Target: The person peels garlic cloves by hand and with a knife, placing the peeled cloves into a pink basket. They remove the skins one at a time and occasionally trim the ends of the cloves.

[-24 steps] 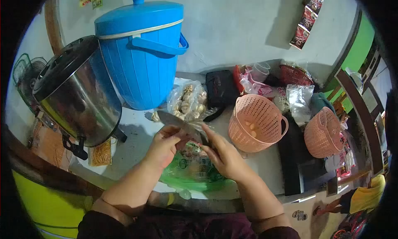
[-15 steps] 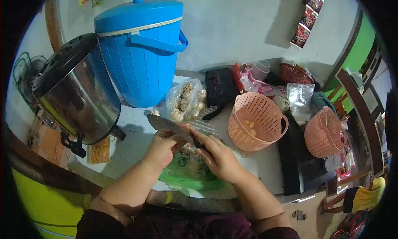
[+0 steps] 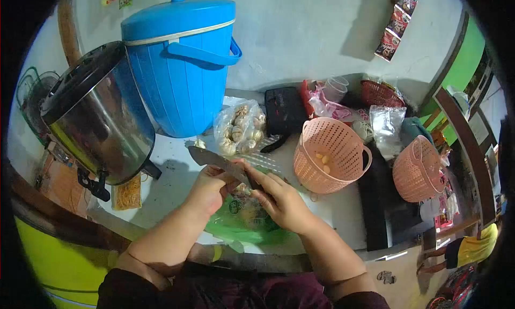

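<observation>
Gripping knife (image 3: 212, 160) — right hand (image 3: 282, 200); left hand (image 3: 211, 188) beside.

- White tabletop (image 3: 169, 156), small dark specks at left.
- Back left: blue lidded bucket (image 3: 185, 89), upright; steel pot (image 3: 110, 127) beside it.
- Back centre: clear bag of garlic (image 3: 240, 129), black pouch (image 3: 284, 110) just beside.
- Front: green plastic bag (image 3: 247, 228), spread flat.
- Right of centre: pink basket (image 3: 326, 164), upright.
- Left: packet of yellowish strands (image 3: 127, 195).
</observation>
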### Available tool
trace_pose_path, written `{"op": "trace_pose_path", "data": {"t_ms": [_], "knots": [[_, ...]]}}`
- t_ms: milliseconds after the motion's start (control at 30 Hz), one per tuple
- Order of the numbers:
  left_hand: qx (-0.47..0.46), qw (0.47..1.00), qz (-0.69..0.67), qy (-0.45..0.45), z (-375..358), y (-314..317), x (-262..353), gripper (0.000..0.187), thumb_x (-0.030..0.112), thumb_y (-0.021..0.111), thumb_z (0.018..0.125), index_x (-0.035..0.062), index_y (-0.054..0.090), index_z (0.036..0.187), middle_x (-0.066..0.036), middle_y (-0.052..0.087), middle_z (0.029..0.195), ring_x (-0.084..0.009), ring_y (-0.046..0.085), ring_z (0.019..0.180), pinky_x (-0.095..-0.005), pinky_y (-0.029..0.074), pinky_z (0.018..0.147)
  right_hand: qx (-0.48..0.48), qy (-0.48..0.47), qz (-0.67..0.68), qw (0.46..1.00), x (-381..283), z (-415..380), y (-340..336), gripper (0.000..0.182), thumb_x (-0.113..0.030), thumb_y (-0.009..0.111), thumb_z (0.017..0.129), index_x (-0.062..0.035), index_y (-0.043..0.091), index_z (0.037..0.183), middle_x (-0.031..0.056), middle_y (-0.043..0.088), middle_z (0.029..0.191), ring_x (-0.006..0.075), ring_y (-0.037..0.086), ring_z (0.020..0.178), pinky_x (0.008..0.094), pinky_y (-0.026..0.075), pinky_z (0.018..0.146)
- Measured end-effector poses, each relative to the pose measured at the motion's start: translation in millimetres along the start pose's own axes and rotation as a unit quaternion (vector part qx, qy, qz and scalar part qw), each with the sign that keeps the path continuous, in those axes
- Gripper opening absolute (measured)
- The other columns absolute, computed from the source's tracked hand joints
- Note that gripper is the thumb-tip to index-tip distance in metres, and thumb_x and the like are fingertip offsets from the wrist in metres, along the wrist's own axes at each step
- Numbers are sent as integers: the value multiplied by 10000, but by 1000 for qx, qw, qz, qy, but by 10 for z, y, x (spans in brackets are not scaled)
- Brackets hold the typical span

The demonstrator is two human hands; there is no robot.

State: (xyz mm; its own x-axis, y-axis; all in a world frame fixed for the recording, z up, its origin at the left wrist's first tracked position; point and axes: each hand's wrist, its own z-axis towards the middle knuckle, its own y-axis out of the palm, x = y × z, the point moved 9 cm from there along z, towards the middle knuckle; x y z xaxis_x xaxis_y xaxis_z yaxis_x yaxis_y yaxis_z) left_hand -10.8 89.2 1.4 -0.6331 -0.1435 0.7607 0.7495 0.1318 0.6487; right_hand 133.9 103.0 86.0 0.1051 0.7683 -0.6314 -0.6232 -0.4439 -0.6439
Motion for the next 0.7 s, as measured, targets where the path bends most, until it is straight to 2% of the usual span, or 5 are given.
{"op": "trace_pose_path", "data": {"t_ms": [300,400,500,600,700], "knots": [[21,1000,-11,3,-17,-2,-14,229,-12,625,857,14,665,1081,-77,681,1078,-195,659,973,-327,542,828,-7,27,-12,1000,14,-8,25,579,-175,592,931,-193,371,1465,162,594,1002,380,600,840,431,495,717],[34,999,-5,-2,-16,-54,-48,232,-10,625,855,13,665,1082,-85,678,1086,-207,657,980,-338,543,831,-1,34,13,999,-9,-8,6,563,-64,619,898,-83,431,1428,177,613,1044,304,590,896,348,472,806],[41,999,-14,4,-22,-56,-50,233,-8,623,856,12,665,1084,-90,674,1092,-217,656,981,-344,543,834,21,10,30,999,21,-21,18,552,-57,625,894,-78,449,1417,166,612,1003,291,589,866,349,474,790],[46,999,-5,-17,-39,-60,-55,231,-9,615,860,12,664,1085,-90,673,1091,-222,655,983,-346,543,839,46,-16,17,999,14,-20,7,539,-165,611,917,-175,440,1428,147,595,949,366,598,798,415,498,703],[14,1000,-24,4,-20,-29,-51,234,9,636,874,15,661,1106,-74,681,1082,-192,655,991,-311,531,852,39,-11,6,999,8,-18,3,545,-167,611,916,-180,438,1433,141,592,931,356,597,787,410,492,691]]}}
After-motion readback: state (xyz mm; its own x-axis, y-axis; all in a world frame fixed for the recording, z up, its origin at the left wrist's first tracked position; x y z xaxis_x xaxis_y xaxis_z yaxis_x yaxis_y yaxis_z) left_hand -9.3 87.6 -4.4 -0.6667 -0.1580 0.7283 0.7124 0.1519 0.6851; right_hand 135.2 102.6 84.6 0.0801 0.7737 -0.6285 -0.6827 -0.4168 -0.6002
